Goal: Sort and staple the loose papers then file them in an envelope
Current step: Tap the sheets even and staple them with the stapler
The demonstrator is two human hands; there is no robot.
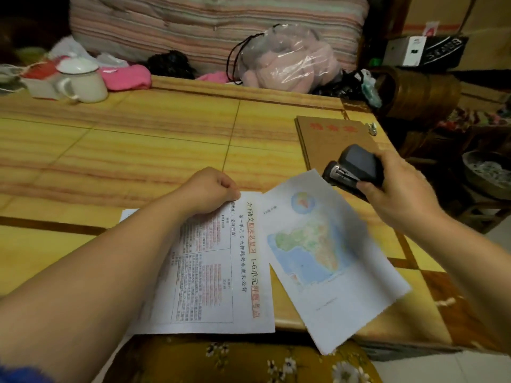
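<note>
I see my left hand [214, 189] curled at the far corner of the white printed text sheet with red and black Chinese characters [221, 261], and the thumb and fingers pinch that corner; whether more sheets lie under the top one I cannot tell, only a small white edge shows at 9 o'clock from it. My right hand [401, 189] is wrapped around the dark grey plastic stapler [355, 168], thumb under and fingers on top, with the metal mouth pointing to 9 o'clock, just beside the far corner of the white sheet with a coloured map [326, 252]. This map sheet lies tilted at 3 o'clock from the text sheet, its near end hanging over the edge of the yellow wooden table [138, 150]. The brown cardboard envelope with red characters [331, 139] waits at 12 o'clock from the stapler, flat on the table. I judge the papers are light and thin, they bend easily and slide on the smooth wood, so it is better to hold them at a corner and press them flat before stapling. The stapler looks rigid and heavier, good to squeeze in the whole palm.
</note>
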